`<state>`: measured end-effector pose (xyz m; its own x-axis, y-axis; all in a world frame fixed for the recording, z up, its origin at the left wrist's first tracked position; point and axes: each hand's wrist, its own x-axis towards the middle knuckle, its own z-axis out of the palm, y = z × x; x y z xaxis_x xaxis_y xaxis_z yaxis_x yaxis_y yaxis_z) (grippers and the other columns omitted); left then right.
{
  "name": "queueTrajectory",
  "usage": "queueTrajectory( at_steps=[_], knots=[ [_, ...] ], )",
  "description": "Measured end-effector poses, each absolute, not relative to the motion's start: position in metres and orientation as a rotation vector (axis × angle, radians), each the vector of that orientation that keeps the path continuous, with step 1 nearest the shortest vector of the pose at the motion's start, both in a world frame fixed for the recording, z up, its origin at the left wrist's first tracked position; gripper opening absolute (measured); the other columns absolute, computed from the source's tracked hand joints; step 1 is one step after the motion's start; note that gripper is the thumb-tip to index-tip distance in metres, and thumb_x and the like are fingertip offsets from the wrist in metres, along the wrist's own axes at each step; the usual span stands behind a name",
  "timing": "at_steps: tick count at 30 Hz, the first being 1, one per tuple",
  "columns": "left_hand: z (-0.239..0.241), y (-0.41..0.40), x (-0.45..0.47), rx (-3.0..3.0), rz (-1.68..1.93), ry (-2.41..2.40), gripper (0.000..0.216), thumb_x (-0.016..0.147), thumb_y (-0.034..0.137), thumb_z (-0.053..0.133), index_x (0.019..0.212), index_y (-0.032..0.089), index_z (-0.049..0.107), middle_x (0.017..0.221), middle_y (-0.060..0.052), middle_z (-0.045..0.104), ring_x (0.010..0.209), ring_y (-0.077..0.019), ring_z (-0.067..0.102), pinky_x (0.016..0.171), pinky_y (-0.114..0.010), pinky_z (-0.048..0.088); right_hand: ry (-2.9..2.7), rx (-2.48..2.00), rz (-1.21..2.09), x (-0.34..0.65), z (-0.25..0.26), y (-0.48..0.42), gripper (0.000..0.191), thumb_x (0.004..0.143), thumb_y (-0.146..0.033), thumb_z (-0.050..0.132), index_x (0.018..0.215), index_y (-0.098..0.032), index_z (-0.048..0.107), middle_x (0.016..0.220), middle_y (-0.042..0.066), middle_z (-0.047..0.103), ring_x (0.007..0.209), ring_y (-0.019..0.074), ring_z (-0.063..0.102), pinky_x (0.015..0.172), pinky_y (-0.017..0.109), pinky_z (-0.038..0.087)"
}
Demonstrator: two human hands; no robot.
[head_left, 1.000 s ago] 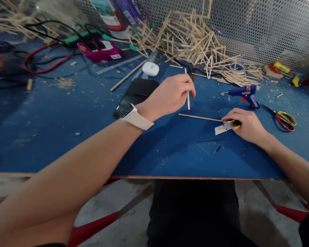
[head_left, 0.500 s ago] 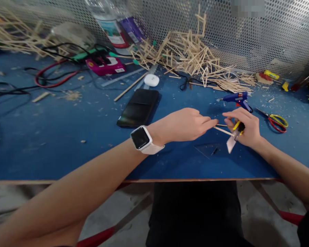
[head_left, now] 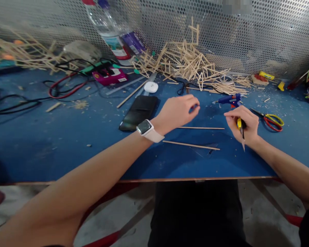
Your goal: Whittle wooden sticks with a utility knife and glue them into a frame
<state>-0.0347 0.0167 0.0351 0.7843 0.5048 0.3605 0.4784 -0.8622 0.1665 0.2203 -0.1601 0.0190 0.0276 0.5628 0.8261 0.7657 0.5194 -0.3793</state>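
Observation:
My left hand [head_left: 178,110], with a white watch [head_left: 147,129] on the wrist, hovers over the blue table [head_left: 67,137] with its fingers curled; motion blur hides whether it holds anything. Two thin wooden sticks lie flat just right of it: one [head_left: 201,128] farther from me, one [head_left: 192,145] nearer. My right hand [head_left: 240,124] is closed on a yellow-and-black utility knife [head_left: 241,129] whose blade points down toward me. A clear plastic triangle [head_left: 206,150] lies by the nearer stick.
A blue glue gun [head_left: 228,100] and red-and-yellow scissors [head_left: 270,119] sit behind my right hand. A black phone [head_left: 139,108], a white earbud case [head_left: 151,87], a heap of wooden sticks [head_left: 187,65], cables [head_left: 59,87], a pink box [head_left: 109,75] and a bottle [head_left: 110,31] lie farther back against perforated metal.
My left hand let go of the stick it held and drew back left; two sticks now lie on the table. My right hand turned the knife so the blade points down.

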Motion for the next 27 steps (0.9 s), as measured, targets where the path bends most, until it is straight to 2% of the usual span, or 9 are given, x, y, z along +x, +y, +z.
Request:
queueTrajectory(
  at_steps=[5, 10, 15, 18, 20, 22, 24, 25, 27],
  knots=[
    [0.025, 0.092, -0.013, 2.585, 0.504, 1.221, 0.023, 0.109, 0.04, 0.083, 0.117, 0.019, 0.086, 0.109, -0.013, 0.09, 0.101, -0.0306, 0.08, 0.095, -0.045, 0.06, -1.673, -1.098, -0.184, 0.222, 0.015, -0.156, 0.022, 0.118, -0.026, 0.067, 0.112, -0.029, 0.088, 0.086, 0.004, 0.08, 0.07, 0.0202, 0.068, 0.066, 0.037, 0.056],
    [0.02, 0.136, 0.023, 2.457, 0.532, 1.27, 0.023, 0.107, 0.04, 0.086, 0.103, 0.018, 0.086, 0.1, -0.012, 0.087, 0.097, -0.0276, 0.072, 0.102, -0.049, 0.062, -1.76, -1.083, -0.103, 0.235, 0.011, -0.151, 0.019, 0.119, -0.025, 0.069, 0.121, -0.027, 0.088, 0.096, 0.005, 0.084, 0.078, 0.0205, 0.073, 0.074, 0.037, 0.063],
    [0.026, 0.149, 0.035, 2.453, 0.563, 1.303, 0.015, 0.107, 0.027, 0.078, 0.098, 0.017, 0.085, 0.101, -0.009, 0.087, 0.095, -0.0215, 0.066, 0.099, -0.044, 0.058, -2.46, -0.804, 0.027, 0.213, 0.014, -0.169, 0.046, 0.121, -0.061, 0.082, 0.158, -0.035, 0.087, 0.15, 0.011, 0.084, 0.103, 0.0204, 0.084, 0.081, 0.034, 0.065],
    [0.051, 0.15, 0.015, 2.5, 0.677, 1.182, 0.037, 0.121, 0.047, 0.07, 0.109, 0.015, 0.084, 0.102, -0.003, 0.084, 0.101, -0.0146, 0.062, 0.1, -0.039, 0.055, -2.883, -0.462, -0.097, 0.183, 0.015, -0.18, 0.041, 0.126, -0.053, 0.077, 0.161, -0.034, 0.087, 0.172, 0.01, 0.081, 0.084, 0.0164, 0.081, 0.067, 0.036, 0.054],
    [0.077, 0.146, -0.003, 2.58, 0.59, 0.905, 0.062, 0.136, 0.065, 0.042, 0.141, 0.012, 0.074, 0.113, 0.005, 0.08, 0.106, -0.0056, 0.054, 0.102, -0.032, 0.052, -2.942, -0.518, -0.063, 0.172, 0.014, -0.181, 0.043, 0.129, -0.052, 0.071, 0.162, -0.03, 0.086, 0.172, 0.01, 0.082, 0.085, 0.0165, 0.082, 0.068, 0.038, 0.052],
    [0.107, 0.138, -0.016, 2.548, 0.646, 0.878, 0.09, 0.133, 0.082, 0.006, 0.152, 0.013, 0.06, 0.106, 0.008, 0.068, 0.099, -0.0038, 0.045, 0.09, -0.03, 0.049, -2.916, -0.604, 0.004, 0.17, 0.012, -0.179, 0.049, 0.13, -0.056, 0.068, 0.163, -0.024, 0.085, 0.169, 0.013, 0.084, 0.089, 0.0177, 0.084, 0.071, 0.037, 0.052],
    [0.139, 0.129, -0.02, 2.697, 0.621, 0.684, 0.104, 0.124, 0.091, -0.008, 0.154, 0.018, 0.059, 0.102, 0.009, 0.061, 0.103, -0.007, 0.036, 0.088, -0.032, 0.042, -2.862, -0.656, 0.043, 0.174, 0.01, -0.176, 0.053, 0.13, -0.058, 0.067, 0.16, -0.018, 0.084, 0.165, 0.015, 0.086, 0.091, 0.0187, 0.086, 0.071, 0.038, 0.051],
    [0.155, 0.126, -0.02, 2.884, 0.5, 0.507, 0.106, 0.12, 0.099, -0.001, 0.151, 0.02, 0.063, 0.099, 0.01, 0.06, 0.102, -0.0091, 0.031, 0.088, -0.034, 0.04, -2.837, -0.676, 0.047, 0.176, 0.008, -0.175, 0.054, 0.13, -0.059, 0.067, 0.158, -0.016, 0.084, 0.162, 0.015, 0.087, 0.09, 0.019, 0.086, 0.071, 0.038, 0.051],
    [0.183, 0.127, -0.021, 3.101, 0.316, 0.226, 0.099, 0.113, 0.111, 0.034, 0.143, 0.023, 0.069, 0.092, 0.012, 0.057, 0.099, -0.0115, 0.025, 0.087, -0.037, 0.035, -2.796, -0.712, 0.047, 0.18, 0.006, -0.174, 0.056, 0.131, -0.061, 0.065, 0.154, -0.014, 0.084, 0.159, 0.015, 0.087, 0.09, 0.0195, 0.087, 0.07, 0.04, 0.051]
  ],
)
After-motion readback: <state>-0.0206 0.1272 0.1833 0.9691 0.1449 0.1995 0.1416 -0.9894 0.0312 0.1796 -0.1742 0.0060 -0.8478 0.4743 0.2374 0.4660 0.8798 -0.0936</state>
